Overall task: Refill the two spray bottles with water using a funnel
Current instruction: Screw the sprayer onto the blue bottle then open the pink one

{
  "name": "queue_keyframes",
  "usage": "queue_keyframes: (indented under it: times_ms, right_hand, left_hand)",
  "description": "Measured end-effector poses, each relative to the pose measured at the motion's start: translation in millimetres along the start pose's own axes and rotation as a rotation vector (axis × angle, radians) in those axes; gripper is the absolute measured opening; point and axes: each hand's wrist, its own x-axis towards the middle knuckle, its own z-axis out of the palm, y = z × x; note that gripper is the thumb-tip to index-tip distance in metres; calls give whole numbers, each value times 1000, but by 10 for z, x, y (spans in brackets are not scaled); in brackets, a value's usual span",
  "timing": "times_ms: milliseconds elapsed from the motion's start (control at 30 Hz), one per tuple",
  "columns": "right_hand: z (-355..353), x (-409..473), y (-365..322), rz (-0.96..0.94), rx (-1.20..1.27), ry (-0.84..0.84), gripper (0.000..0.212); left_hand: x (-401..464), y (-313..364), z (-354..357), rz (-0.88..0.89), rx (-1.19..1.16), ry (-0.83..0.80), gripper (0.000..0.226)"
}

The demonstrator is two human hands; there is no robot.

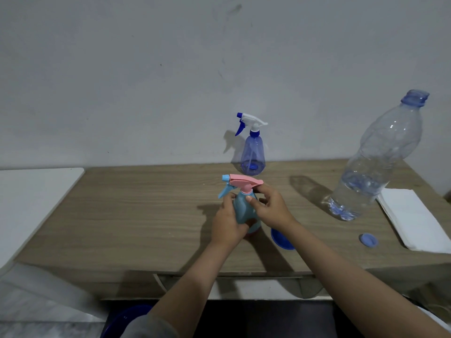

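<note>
A small teal spray bottle with a pink and blue trigger head stands near the middle of the wooden table. My left hand wraps its body from the left. My right hand pinches the pink collar under the trigger head. A clear blue spray bottle with a white and blue head stands farther back by the wall. The blue funnel lies on the table just right of the teal bottle, partly hidden by my right forearm.
A large clear water bottle, uncapped and low on water, stands at the right. Its blue cap lies in front of it. A folded white cloth sits at the right edge. A white surface adjoins the table's left side.
</note>
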Motion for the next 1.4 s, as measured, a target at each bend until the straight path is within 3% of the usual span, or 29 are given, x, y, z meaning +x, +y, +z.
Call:
queue_keyframes:
  times_ms: [100, 200, 300, 400, 500, 633, 767, 967, 1133, 1233, 1400]
  right_hand:
    - [-58, -12, 12, 55, 91, -2, 33]
    - [-4, -32, -15, 81, 134, 114, 48]
    - [74, -24, -14, 57, 137, 197, 40]
    - [56, -36, 55, 32, 150, 145, 26]
    - [38, -42, 105, 32, 122, 74, 32]
    - [81, -18, 73, 91, 189, 161, 38]
    - [67, -38, 38, 63, 219, 108, 23]
    - [48, -43, 83, 60, 212, 77, 42]
    - [101, -12, 77, 91, 194, 153, 31]
    - [64, -50, 34, 60, 185, 101, 22]
    - [-92, -22, -47, 51, 202, -2, 33]
  left_hand:
    - [-15, 12, 7, 3, -11, 4, 68]
    - [-24, 2, 14, 10, -15, 1, 70]
    - [-25, -7, 23, 4, -27, -5, 66]
    - [-18, 8, 19, -7, -33, 12, 65]
    - [-23, 41, 3, -18, -39, 14, 64]
    - [-39, 48, -7, -18, -43, 13, 65]
    - [-44, 26, 7, -3, -40, 31, 62]
    - [-59, 7, 24, -16, -51, 24, 66]
    - [-88, -7, 32, -39, -123, 37, 62]
    - [-99, -42, 47, -39, -138, 55, 61]
    - [-102, -42, 46, -50, -137, 64, 62]
